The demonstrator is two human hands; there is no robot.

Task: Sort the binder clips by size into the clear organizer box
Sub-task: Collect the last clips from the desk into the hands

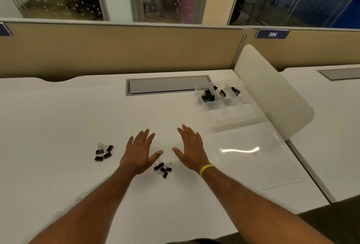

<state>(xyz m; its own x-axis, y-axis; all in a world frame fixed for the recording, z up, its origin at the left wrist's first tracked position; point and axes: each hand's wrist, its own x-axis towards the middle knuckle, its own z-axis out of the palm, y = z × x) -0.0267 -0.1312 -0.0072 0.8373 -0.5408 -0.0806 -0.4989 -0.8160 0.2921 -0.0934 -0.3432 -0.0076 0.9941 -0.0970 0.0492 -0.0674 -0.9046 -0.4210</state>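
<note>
- A first cluster of binder clips [103, 152] lies loose toward the left part of the white bench [58, 111], well apart from both hands, with its wire handles pointing mostly toward the far edge.
- The left hand [139, 152] is spread flat, palm down, fingers splayed and holding nothing — whether it touches the bench or hovers just above it I cannot tell.
- A second cluster of clips [163, 167] sits between the two wrists, nearer the front edge than the fingertips; it lies just beside the left thumb and is a little closer to the left hand than to the right. My guess is that this cluster is the next to be taken, which means drawing a hand back toward the body, not reaching forward.
- The right hand [191, 147], a yellow band [206, 168] at its wrist, is likewise open and empty, palm down.
- The clear lid [251, 146] lies flat by the bench's right edge.
- The clear organizer box [218, 95] stands at the far right corner, with clips already in three compartments — the sorting looks partly done, and the right hand is the nearer one for drops there.
</note>
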